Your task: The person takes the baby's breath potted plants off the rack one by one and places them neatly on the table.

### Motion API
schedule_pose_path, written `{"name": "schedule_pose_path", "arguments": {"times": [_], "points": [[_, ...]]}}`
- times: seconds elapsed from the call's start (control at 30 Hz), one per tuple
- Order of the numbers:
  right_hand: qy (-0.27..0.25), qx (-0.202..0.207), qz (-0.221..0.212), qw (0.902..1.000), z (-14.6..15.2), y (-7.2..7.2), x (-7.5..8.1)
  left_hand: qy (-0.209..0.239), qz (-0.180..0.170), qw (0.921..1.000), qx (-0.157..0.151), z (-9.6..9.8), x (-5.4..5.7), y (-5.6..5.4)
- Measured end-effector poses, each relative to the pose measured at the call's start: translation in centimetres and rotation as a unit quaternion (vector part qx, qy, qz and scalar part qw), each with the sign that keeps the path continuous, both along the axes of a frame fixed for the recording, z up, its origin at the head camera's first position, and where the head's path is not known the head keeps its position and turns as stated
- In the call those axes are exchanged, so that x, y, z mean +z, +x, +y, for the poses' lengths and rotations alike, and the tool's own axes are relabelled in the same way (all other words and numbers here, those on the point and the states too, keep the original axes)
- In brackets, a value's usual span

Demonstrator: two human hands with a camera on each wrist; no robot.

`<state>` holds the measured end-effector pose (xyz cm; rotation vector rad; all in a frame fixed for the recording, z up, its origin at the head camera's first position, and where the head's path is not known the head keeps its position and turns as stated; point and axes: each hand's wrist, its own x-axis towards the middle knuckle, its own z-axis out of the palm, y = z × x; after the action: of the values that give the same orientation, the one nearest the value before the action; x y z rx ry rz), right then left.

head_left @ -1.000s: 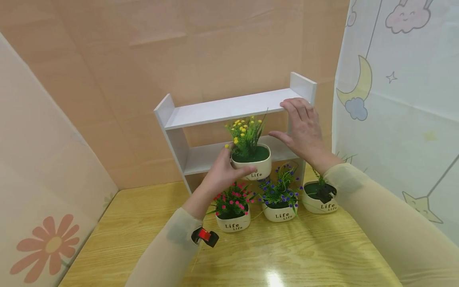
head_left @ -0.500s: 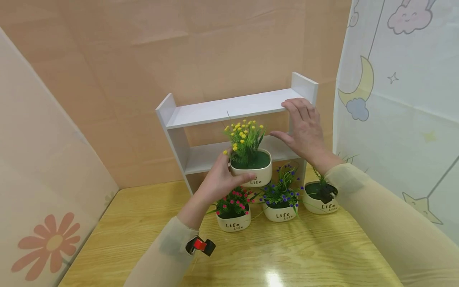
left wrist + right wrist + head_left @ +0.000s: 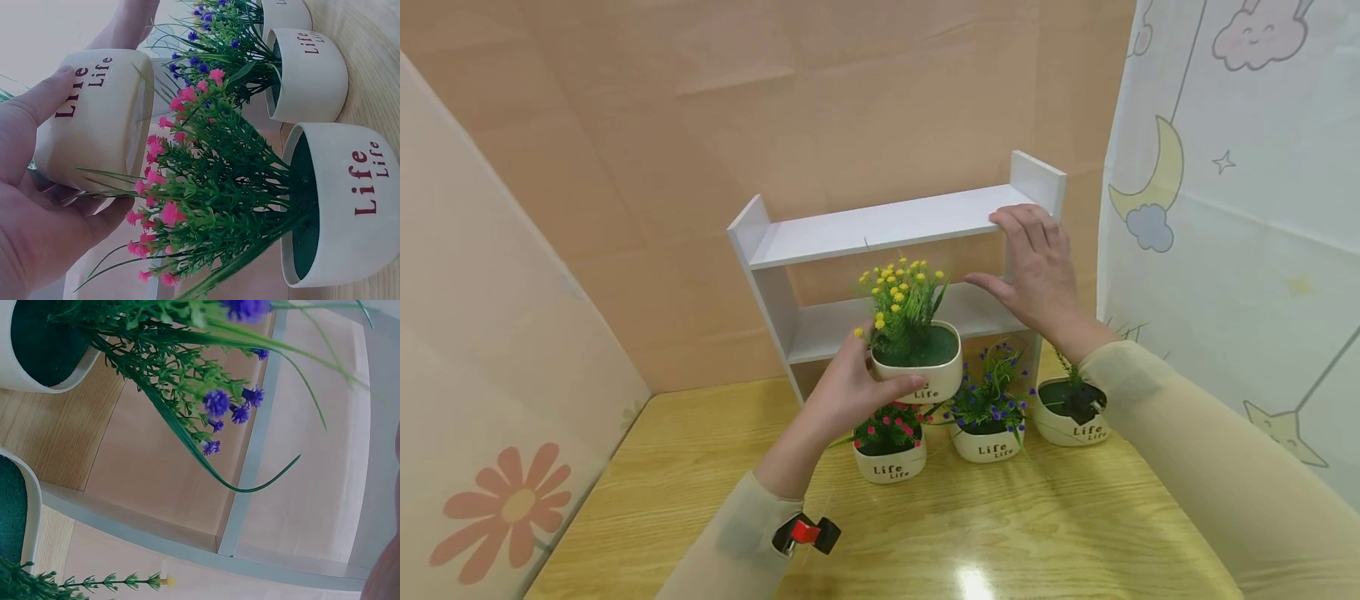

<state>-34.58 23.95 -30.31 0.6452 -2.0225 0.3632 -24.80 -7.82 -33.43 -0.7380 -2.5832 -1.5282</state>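
Observation:
My left hand [image 3: 846, 383] grips a cream pot of yellow flowers [image 3: 936, 379], thumb across its front lettering and the other fingers behind it. The pot hangs in the air before the middle shelf, above a pot of pink flowers [image 3: 889, 467]. In the left wrist view, the held pot [image 3: 94, 134] is beside the pink blooms [image 3: 172, 212]. My right hand [image 3: 1037, 267] rests with its fingertips on the front edge of the white shelf unit's top board [image 3: 887, 223], near the right end. Its thumb points left. Only a sliver of that hand shows in the right wrist view.
On the wooden table [image 3: 1000, 525], a pot of purple flowers [image 3: 988, 448] stands right of the pink one. Another cream pot [image 3: 1071, 429] stands at the far right, partly behind the right wrist. Fabric walls [image 3: 880, 108] enclose the back and sides.
My left hand has lowered the pot of yellow flowers and drawn it slightly left, away from the shelf. My right hand stays at the shelf's top board.

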Motion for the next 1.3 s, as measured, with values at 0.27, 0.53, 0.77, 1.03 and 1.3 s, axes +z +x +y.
{"name": "schedule_pose_path", "arguments": {"times": [0.27, 0.53, 0.77, 1.03, 1.3], "points": [[0.001, 0.0, -0.003, 1.0, 0.0, 0.1, 0.1, -0.003, 0.004, 0.9998, 0.018, -0.9, -0.1, 1.0], [0.002, 0.0, -0.005, 1.0, 0.2, 0.0, 0.0, 0.009, 0.014, 0.9997, 0.02, -1.6, 0.2, 1.7], [-0.002, 0.005, 0.0, 1.0, 0.1, 0.0, 0.1, 0.051, -0.021, 0.9984, 0.006, -2.8, 0.7, 2.3], [0.0, 0.011, 0.006, 0.9999, -0.2, -0.1, 0.1, 0.089, -0.019, 0.9959, 0.001, -4.9, 1.2, 2.5], [-0.002, 0.008, 0.011, 0.9999, -0.2, -0.3, 0.2, 0.073, 0.01, 0.997, 0.024, -7.1, 1.6, 2.8]]}}
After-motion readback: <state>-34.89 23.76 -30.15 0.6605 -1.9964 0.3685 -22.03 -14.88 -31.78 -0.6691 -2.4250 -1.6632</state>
